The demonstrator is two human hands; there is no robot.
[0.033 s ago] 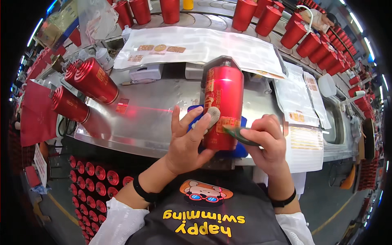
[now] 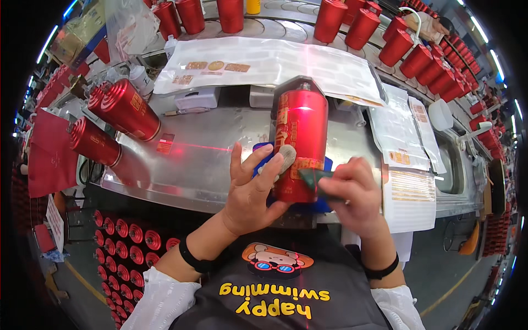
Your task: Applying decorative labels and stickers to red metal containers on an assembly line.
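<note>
A red metallic bottle (image 2: 304, 124) with gold decals lies in a dark cradle in front of me, its neck pointing away. A red light line falls along it. My left hand (image 2: 250, 192) grips its left side near the base, thumb against the lower end and some fingers raised apart. A pale finger cot (image 2: 285, 158) covers one fingertip resting on the bottle. A dark green scraper (image 2: 314, 179) is in my right hand (image 2: 357, 195), which is closed round it and slightly blurred. Its tip touches the gold decal (image 2: 306, 164) near the base. Blue padding (image 2: 324, 205) shows beneath.
Red bottles (image 2: 129, 110) stand at the left on the metal bench (image 2: 209, 159). Decal sheets (image 2: 264, 60) lie across the back, with more sheets (image 2: 393, 129) at the right. Beyond runs a conveyor (image 2: 275, 26) carrying red bottles. Stacked red bottles (image 2: 129, 250) fill the lower left.
My right hand has moved slightly left and tilted the scraper over the decal. My left hand and the bottle look unmoved.
</note>
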